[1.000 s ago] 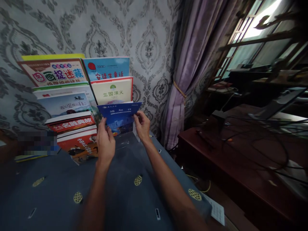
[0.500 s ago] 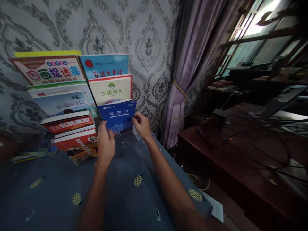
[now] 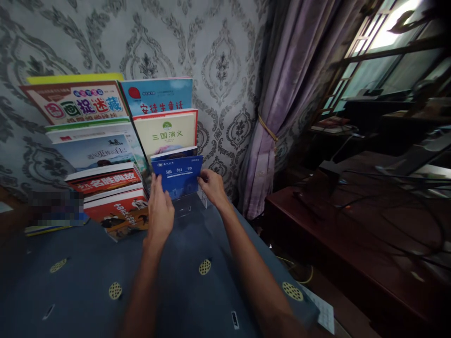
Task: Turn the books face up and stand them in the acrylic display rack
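Note:
A blue booklet (image 3: pixel 179 177) with white print stands upright at the front of the right-hand row of books. My right hand (image 3: pixel 212 187) pinches its right edge between thumb and fingers. At its left edge is my left hand (image 3: pixel 161 211), fingers pointing up along the side and thumb low on the front. Just behind rises a dark-covered book (image 3: pixel 178 152), mostly hidden, then a cream book with a red border (image 3: pixel 169 134) and a light blue book (image 3: pixel 158 94). A clear stand (image 3: pixel 183 210) shows under the booklet.
To the left stand more books in tiers, with an orange-red book (image 3: pixel 121 213) in front. The table (image 3: pixel 183 291) wears a dark blue cloth. Patterned wallpaper backs it. A tied purple curtain (image 3: pixel 262 164) and a reddish desk (image 3: pixel 317 234) with cables are at right.
The blue booklet has sunk lower between my hands, so more of the dark-covered book shows behind it. My hands keep to its two edges. The whole view has shifted slightly.

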Motion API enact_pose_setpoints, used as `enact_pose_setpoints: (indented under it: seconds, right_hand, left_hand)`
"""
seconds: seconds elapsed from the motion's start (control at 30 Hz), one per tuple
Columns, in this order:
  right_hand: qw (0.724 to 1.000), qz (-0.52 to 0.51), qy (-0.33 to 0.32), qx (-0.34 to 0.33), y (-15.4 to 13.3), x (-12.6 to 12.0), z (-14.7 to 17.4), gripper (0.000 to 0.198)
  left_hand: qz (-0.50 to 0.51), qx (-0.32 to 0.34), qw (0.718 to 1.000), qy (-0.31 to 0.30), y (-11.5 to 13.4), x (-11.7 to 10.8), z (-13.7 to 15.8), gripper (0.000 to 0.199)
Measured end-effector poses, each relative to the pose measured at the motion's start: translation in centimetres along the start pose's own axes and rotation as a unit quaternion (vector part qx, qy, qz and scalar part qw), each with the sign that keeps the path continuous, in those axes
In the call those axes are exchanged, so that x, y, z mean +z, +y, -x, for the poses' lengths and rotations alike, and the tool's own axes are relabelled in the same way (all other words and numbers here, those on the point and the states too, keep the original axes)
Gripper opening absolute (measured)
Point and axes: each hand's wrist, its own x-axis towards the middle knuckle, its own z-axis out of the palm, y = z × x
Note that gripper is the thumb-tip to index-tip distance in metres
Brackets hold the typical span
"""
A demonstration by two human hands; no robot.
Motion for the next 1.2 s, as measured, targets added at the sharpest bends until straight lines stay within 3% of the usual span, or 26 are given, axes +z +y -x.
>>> enact_pose_setpoints:
  seconds: [0.17,0.37,0.7,1.0,1.2]
  right_hand:
    - [0.999,0.031,-0.009,0.027,-0.2,0.3,0.2,0.014]
    - [0.999,0.034,0.005,0.037,-0.3,0.5,0.4,0.033]
    - [0.991,0.104,-0.052,0.066,-1.0,0.3,0.4,0.028]
    - [0.998,0.037,-0.040,0.035,0.4,1.0,0.2,0.046]
    - [0.999,0.005,-0.031,0.024,1.1,1.4,0.2,0.039]
  left_hand:
    - [0.001,0.004,1.000,0.003,-0.5,0.4,0.3,0.054]
    - [0.018,-0.016,1.000,-0.003,-1.1,1.0,0.5,0.056]
    - [0.013,-0.070,0.997,-0.040,-1.3,1.1,0.5,0.058]
    - [0.026,-0.075,0.996,-0.042,-1.9,1.2,0.5,0.054]
    - [0.038,-0.085,0.995,-0.032,-1.8,1.3,0.5,0.052]
